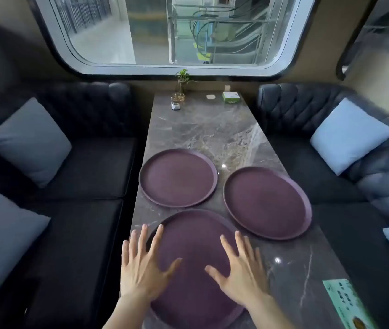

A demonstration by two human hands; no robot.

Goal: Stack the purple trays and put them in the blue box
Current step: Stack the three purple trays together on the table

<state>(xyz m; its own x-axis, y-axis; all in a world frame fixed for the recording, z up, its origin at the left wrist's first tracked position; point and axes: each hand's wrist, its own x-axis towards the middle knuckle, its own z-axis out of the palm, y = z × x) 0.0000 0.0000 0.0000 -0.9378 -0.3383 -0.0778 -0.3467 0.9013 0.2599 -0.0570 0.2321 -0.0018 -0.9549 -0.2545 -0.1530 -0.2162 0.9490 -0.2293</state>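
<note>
Both hands (pixel 141 267) spread over nearest purple tray (pixel 193 236), its near edge cut off.

Three round purple trays: at twelve (pixel 178 178), three (pixel 267 201), six o'clock (pixel 194 269). Four pale blue-grey cushions (pixel 28 141).

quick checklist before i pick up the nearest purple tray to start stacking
1. Both hands free: ok. Left hand and right hand are open with fingers spread, holding nothing.
2. Hands over the near tray: ok, one toward each side.
3. Near tray bare: ok as far as it shows.
4. Stacking targets bare: ok. The far-left tray and the right tray lie flat, apart from each other, nothing on them.
5. Contact with the tray: cannot tell whether the hands touch it or hover.
6. Blue box located: not ok, none in view.
</note>
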